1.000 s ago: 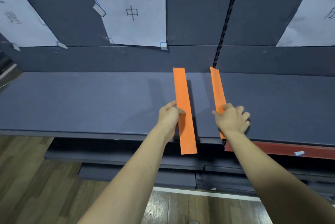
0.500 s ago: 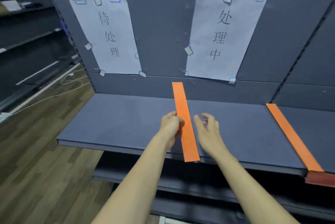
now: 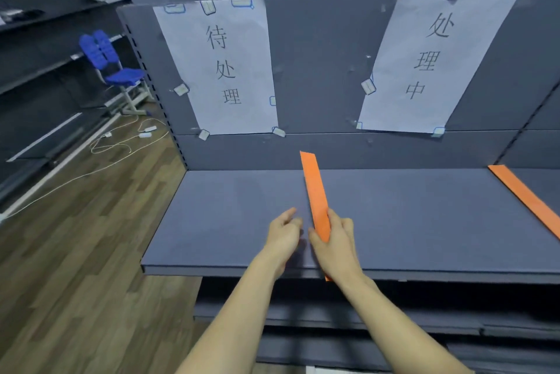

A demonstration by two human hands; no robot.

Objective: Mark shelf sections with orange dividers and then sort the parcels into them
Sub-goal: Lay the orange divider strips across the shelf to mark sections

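Reading the two paper sheets taped to the back panel first: the left sheet (image 3: 218, 66) says 待处理 from top to bottom, and the right sheet (image 3: 430, 58) says 处理中. Small tape tabs hold their corners and edges.

My right hand (image 3: 335, 244) grips an orange divider strip (image 3: 315, 191) near its lower end, thumb on one side and fingers (image 3: 341, 223) closed on the other. That strip is long, flat and plain, with no print I can see. It points away from me over the dark grey shelf (image 3: 242, 222), roughly midway between the two sheets, its far tip showing against the back panel. Whether it lies on the shelf or is lifted off it, I cannot tell. My palm and wrist hide most of its near end; only a small orange corner peeks out below my wrist at the shelf's front edge.

My left hand (image 3: 283, 235) is just beside it, fingers loosely curled and holding nothing.

A second orange strip (image 3: 524, 194) lies flat on the shelf far to the right, running from the back panel forward, its near end cut off by the frame edge.

Off to the left, a blue chair (image 3: 113, 67) stands on the wooden floor (image 3: 75, 252) with white cables (image 3: 121, 143) trailing nearby; blur hides their detail.
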